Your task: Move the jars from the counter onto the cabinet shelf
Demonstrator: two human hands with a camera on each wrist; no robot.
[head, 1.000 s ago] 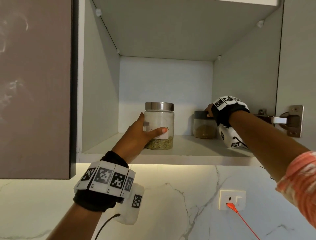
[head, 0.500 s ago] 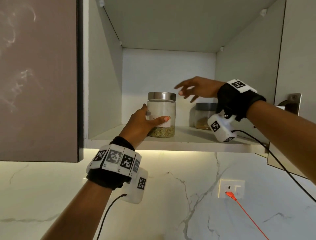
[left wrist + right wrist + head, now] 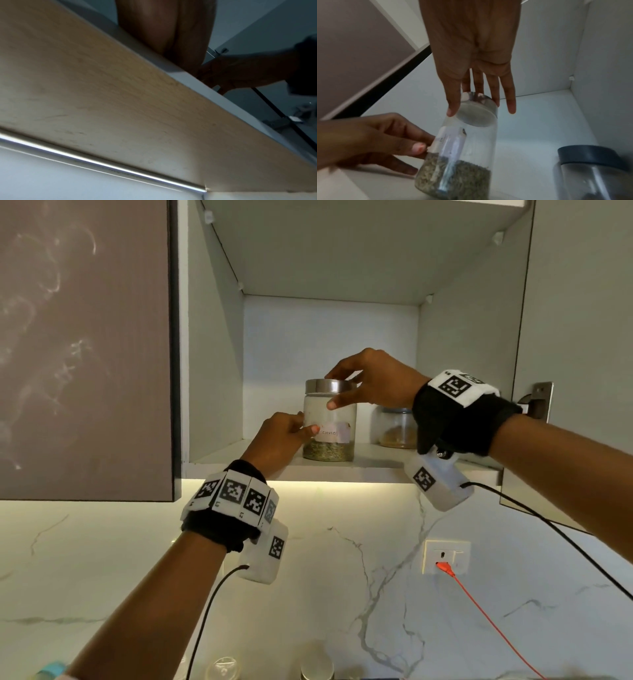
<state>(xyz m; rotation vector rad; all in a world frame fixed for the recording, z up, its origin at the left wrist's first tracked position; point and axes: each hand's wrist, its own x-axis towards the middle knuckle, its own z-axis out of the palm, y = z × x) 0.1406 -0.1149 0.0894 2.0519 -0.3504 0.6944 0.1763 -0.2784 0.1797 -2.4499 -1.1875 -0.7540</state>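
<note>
A glass jar with a silver lid [image 3: 329,440] [image 3: 458,155] and a paper label, holding greenish seeds, stands on the white cabinet shelf [image 3: 342,472]. My left hand [image 3: 298,428] [image 3: 399,140] grips its left side, thumb across the label. My right hand [image 3: 337,392] [image 3: 476,102] comes from above and holds the top, thumb on the glass just under the lid, fingers behind the lid. A second jar with a dark lid [image 3: 397,428] [image 3: 590,169] stands alone on the shelf to the right. The left wrist view shows mostly the shelf's underside [image 3: 120,108].
A closed brown cabinet door [image 3: 85,347] is at the left, and an open door with its hinge [image 3: 541,402] at the right. Below are a marble wall, a socket with an orange cable [image 3: 445,556], and more jar tops [image 3: 317,666] on the counter.
My right hand let go of the dark-lidded jar, swung left across the shelf and came down on the silver-lidded jar's top. My left hand kept its hold on that jar.
</note>
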